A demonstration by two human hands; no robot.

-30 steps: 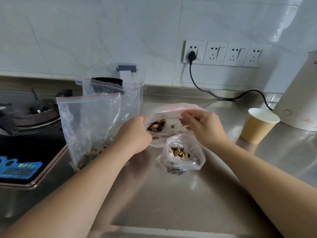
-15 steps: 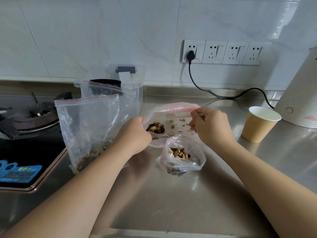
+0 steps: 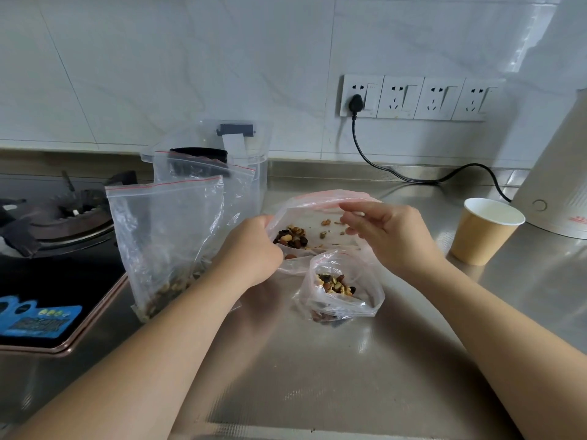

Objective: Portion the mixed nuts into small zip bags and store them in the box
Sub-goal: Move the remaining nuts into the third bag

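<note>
The zip bag (image 3: 320, 217) is held at its mouth by the left hand (image 3: 251, 252) and right hand (image 3: 381, 236). Its opening is now pulled wider than before; nuts (image 3: 290, 238) lie inside, above the counter (image 3: 317, 360), so sealing is not yet done.

Both bare forearms reach forward, hands meeting at the mouth of a zip bag (image 3: 313, 214).

The left hand (image 3: 252, 250) lies knuckles up at the left edge of the zip bag, fingers curled down and gripping the plastic there, its fingertips hidden behind the back of the hand. The right hand (image 3: 386, 235) sits at the bag's right side, slightly higher than the left, wrist bent, thumb and forefinger pinching the upper rim while the other fingers curl loosely beneath. The two forearms run in from the lower corners and converge toward the bag, the hands apart across its opening.
</note>
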